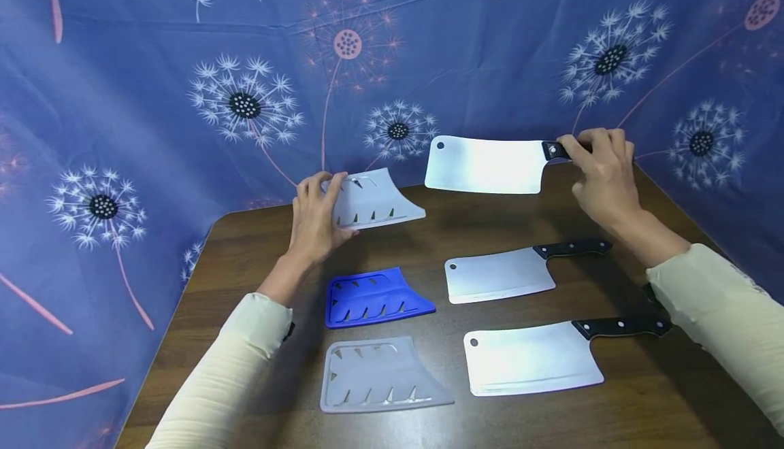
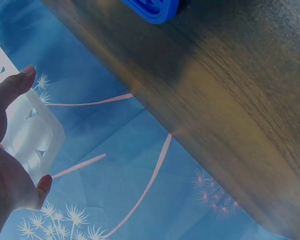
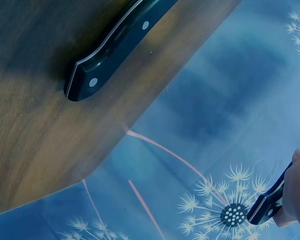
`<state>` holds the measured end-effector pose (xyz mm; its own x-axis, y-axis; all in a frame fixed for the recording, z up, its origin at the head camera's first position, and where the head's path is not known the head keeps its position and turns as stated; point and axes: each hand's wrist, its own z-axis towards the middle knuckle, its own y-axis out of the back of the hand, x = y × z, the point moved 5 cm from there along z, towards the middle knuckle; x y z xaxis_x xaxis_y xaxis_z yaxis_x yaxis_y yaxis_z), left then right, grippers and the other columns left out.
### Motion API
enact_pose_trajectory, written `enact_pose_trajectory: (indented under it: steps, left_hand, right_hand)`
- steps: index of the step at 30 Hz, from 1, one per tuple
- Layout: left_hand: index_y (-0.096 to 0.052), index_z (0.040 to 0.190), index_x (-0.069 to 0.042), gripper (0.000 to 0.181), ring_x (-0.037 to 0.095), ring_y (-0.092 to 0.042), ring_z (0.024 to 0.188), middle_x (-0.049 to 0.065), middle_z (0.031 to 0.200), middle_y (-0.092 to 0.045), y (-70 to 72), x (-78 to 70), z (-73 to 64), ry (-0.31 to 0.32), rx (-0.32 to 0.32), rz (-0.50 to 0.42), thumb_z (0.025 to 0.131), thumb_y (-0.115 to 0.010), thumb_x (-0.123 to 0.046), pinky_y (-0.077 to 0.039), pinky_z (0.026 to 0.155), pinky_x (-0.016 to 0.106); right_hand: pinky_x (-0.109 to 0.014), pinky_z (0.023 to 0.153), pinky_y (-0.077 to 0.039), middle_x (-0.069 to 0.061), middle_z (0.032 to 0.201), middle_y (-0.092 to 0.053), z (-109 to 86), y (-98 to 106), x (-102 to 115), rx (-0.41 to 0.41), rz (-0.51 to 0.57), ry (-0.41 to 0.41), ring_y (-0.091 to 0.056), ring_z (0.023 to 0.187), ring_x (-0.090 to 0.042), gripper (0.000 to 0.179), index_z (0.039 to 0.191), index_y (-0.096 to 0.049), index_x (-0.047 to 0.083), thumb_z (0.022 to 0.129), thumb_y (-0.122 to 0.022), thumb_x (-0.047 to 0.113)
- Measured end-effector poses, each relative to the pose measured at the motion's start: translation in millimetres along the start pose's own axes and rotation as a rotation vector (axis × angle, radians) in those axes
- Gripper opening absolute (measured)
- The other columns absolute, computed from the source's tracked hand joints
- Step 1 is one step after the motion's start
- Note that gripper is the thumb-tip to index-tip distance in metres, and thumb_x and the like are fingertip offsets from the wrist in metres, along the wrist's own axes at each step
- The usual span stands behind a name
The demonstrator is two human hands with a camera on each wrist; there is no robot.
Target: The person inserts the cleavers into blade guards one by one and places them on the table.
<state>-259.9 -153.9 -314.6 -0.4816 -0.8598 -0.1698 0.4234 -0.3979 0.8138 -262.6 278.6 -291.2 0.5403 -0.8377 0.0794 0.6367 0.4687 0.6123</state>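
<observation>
1. L hand (image 1: 315, 221) pinches white guard (image 1: 373, 198), upper ctr, prob. to leave flared end (image 1: 405, 208) clear.
2. R hand (image 1: 606, 180) grips top cleaver (image 1: 484, 165), upper rt, by handle (image 1: 554, 150), likely for safety.
3. Lower ctr, on table (image 1: 245, 248): blue guard (image 1: 375, 297), grey guard (image 1: 381, 375), mid cleaver (image 1: 499, 275), low cleaver (image 1: 533, 359), prob. spaced for grabbing.

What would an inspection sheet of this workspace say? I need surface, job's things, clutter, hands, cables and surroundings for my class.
Surface: brown wood-grain table.
Job's things, held: white guard, held cleaver.
Job's things, lying on the table: blue guard and grey guard towards the left; middle cleaver and near cleaver towards the right.
Blades: all three uncovered.
Clutter: nothing seen.
Left hand: holds the white guard.
Right hand: grips the held cleaver by its black handle.
Cables: nothing seen.
Surroundings: blue cloth printed with dandelions, behind the table and at both sides.
</observation>
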Motion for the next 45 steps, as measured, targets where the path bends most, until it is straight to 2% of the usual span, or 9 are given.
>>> enact_pose_trajectory:
  steps: [8, 20, 32, 45]
  left_hand:
    - [-0.042, 0.14, -0.015, 0.106, 0.039, -0.032, 0.12, 0.017, 0.131, -0.038, 2.0, -2.1, 1.0, 0.002, -0.031, 0.008, 0.05, -0.096, -0.027, -0.034, 0.087, 0.053]
    - [-0.042, 0.14, -0.016, 0.107, 0.038, -0.032, 0.12, 0.016, 0.131, -0.039, 0.0, -2.9, 0.7, 0.012, -0.059, 0.015, 0.049, -0.096, -0.027, -0.035, 0.087, 0.052]
    - [-0.043, 0.139, -0.015, 0.105, 0.038, -0.031, 0.121, 0.016, 0.132, -0.038, 3.0, -2.5, 3.9, 0.025, -0.077, 0.021, 0.048, -0.096, -0.025, -0.035, 0.086, 0.052]
    - [-0.044, 0.138, -0.015, 0.106, 0.039, -0.032, 0.12, 0.017, 0.131, -0.039, 6.7, -1.9, 6.7, 0.029, -0.1, 0.034, 0.047, -0.097, -0.024, -0.035, 0.084, 0.051]
  right_hand:
    - [-0.057, 0.077, -0.026, -0.026, 0.111, -0.047, -0.3, 1.8, 1.7, -0.032, -0.011, 0.01, -0.037, 0.1, -0.044, 0.074, 0.121, -0.058, 0.007, 0.057, -0.052, -0.029]
    - [-0.054, 0.07, -0.025, -0.028, 0.108, -0.048, -1.3, 2.7, 6.5, -0.083, 0.0, 0.058, -0.038, 0.095, -0.048, 0.068, 0.12, -0.061, 0.004, 0.06, -0.048, -0.026]
    - [-0.054, 0.074, -0.026, -0.028, 0.112, -0.048, -2.1, -1.0, 8.7, -0.051, 0.008, 0.059, -0.037, 0.099, -0.046, 0.07, 0.121, -0.06, 0.006, 0.06, -0.05, -0.026]
    - [-0.054, 0.072, -0.026, -0.029, 0.111, -0.048, -1.6, -2.1, 9.6, -0.062, 0.028, 0.084, -0.037, 0.098, -0.046, 0.07, 0.12, -0.061, 0.005, 0.059, -0.05, -0.028]
